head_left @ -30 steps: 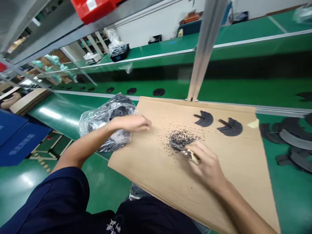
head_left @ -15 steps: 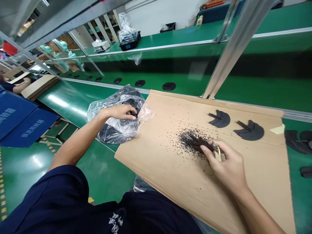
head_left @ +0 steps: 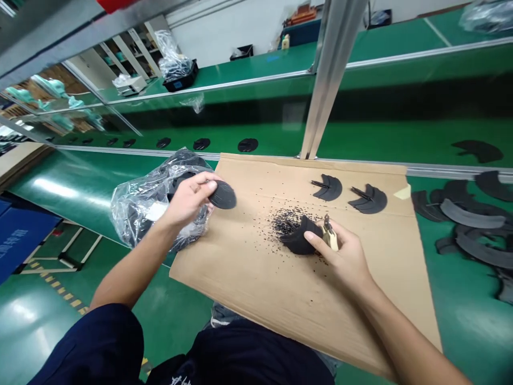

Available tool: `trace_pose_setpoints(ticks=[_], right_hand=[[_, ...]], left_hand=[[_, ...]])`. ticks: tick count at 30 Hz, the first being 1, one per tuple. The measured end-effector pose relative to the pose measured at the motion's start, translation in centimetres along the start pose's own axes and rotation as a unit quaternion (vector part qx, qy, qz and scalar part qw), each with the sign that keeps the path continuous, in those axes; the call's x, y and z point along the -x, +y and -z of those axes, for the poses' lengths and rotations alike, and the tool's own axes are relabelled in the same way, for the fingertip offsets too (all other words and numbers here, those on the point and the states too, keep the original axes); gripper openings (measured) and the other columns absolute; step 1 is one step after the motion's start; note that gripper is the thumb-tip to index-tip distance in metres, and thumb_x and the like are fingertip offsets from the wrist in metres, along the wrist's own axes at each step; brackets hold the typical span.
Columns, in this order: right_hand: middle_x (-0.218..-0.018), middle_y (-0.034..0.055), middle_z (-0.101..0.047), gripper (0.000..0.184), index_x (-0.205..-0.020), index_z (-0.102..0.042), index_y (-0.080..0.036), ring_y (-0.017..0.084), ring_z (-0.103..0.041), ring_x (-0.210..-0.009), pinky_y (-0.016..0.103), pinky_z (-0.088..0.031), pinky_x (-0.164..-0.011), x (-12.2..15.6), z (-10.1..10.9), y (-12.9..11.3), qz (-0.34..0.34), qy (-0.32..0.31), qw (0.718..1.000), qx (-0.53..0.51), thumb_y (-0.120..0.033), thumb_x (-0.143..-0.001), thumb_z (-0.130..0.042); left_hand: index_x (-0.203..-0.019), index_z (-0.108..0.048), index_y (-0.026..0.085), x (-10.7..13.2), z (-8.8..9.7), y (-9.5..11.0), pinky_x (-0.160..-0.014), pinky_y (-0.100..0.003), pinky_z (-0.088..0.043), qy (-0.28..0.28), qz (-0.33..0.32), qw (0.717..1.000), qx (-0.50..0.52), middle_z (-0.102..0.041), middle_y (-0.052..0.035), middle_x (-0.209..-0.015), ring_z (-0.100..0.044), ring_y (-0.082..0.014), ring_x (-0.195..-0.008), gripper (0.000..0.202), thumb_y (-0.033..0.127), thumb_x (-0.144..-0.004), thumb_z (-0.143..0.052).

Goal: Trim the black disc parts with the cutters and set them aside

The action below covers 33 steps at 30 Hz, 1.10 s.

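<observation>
Black disc (head_left: 224, 195) pinched by left hand (head_left: 189, 199), right hand (head_left: 347, 252) gripping curved piece (head_left: 300, 240) and tool (head_left: 330, 236), cardboard (head_left: 240, 272) beneath

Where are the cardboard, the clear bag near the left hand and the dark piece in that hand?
Cardboard (head_left: 240, 278): head view, on its bare near side.
Clear bag (head_left: 154, 187): head view, on its crinkled plastic.
Dark piece (head_left: 224, 196): head view, on its exposed face.
</observation>
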State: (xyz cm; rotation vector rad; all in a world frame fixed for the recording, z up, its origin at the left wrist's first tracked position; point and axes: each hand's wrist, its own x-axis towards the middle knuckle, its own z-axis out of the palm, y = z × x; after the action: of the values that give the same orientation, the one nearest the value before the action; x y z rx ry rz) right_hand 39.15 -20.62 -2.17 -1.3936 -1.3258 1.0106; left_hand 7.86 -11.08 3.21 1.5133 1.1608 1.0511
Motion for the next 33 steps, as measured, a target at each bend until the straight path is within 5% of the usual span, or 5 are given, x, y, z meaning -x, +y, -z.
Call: trace_pose_setpoints(ticks=[6, 10, 22, 33], right_hand=[[-0.068, -0.0024, -0.050, 0.041, -0.079, -0.058, -0.020, 0.013, -0.042, -0.062, 0.027, -0.037, -0.058, 0.3, -0.4, 0.2, -0.037, -0.019, 0.998, -0.051, -0.057, -0.077, -0.075], [-0.069, -0.0029, -0.050, 0.038, -0.081, -0.057, -0.020, 0.012, -0.040, -0.061, 0.026, -0.040, -0.058, 0.5, -0.3, 0.1, -0.021, -0.011, 0.997, -0.072, -0.054, -0.079, -0.075], [-0.068, -0.0034, -0.050, 0.042, -0.083, -0.058, -0.020, 0.011, -0.042, -0.061, 0.026, -0.040, -0.058, 0.7, -0.7, 0.5, -0.050, 0.002, 0.998, -0.028, -0.058, -0.078, -0.076], [-0.071, -0.0033, -0.051, 0.041, -0.082, -0.058, -0.021, 0.012, -0.043, -0.063, 0.026, -0.040, -0.059, 0.8, -0.9, 0.2, -0.071, 0.002, 0.997, -0.033, -0.057, -0.076, -0.077]], left_hand=[[-0.107, -0.055, 0.020, 1.7, -9.5, -1.8, -0.064, -0.023, -0.061, -0.110, 0.053, 0.978, 0.170, -0.070, -0.0014, -0.093, -0.069, -0.0114, -0.071, 0.044, 0.038, -0.077, -0.082], [-0.106, -0.059, 0.018, 2.1, -12.8, -3.4, -0.083, -0.020, -0.055, -0.077, -0.020, 0.992, 0.099, -0.069, -0.0024, -0.101, -0.066, -0.0099, -0.090, 0.032, 0.026, -0.081, -0.077], [-0.094, -0.057, 0.018, 3.5, -13.2, -4.2, -0.061, -0.017, -0.043, -0.081, 0.019, 0.991, 0.108, -0.061, 0.0027, -0.076, -0.055, -0.0070, -0.066, 0.029, 0.034, -0.082, -0.077], [-0.092, -0.062, 0.017, 3.9, -13.0, -4.2, -0.056, -0.018, -0.041, -0.090, -0.016, 0.993, 0.074, -0.063, 0.0015, -0.075, -0.053, -0.0078, -0.062, 0.024, 0.031, -0.081, -0.079]])
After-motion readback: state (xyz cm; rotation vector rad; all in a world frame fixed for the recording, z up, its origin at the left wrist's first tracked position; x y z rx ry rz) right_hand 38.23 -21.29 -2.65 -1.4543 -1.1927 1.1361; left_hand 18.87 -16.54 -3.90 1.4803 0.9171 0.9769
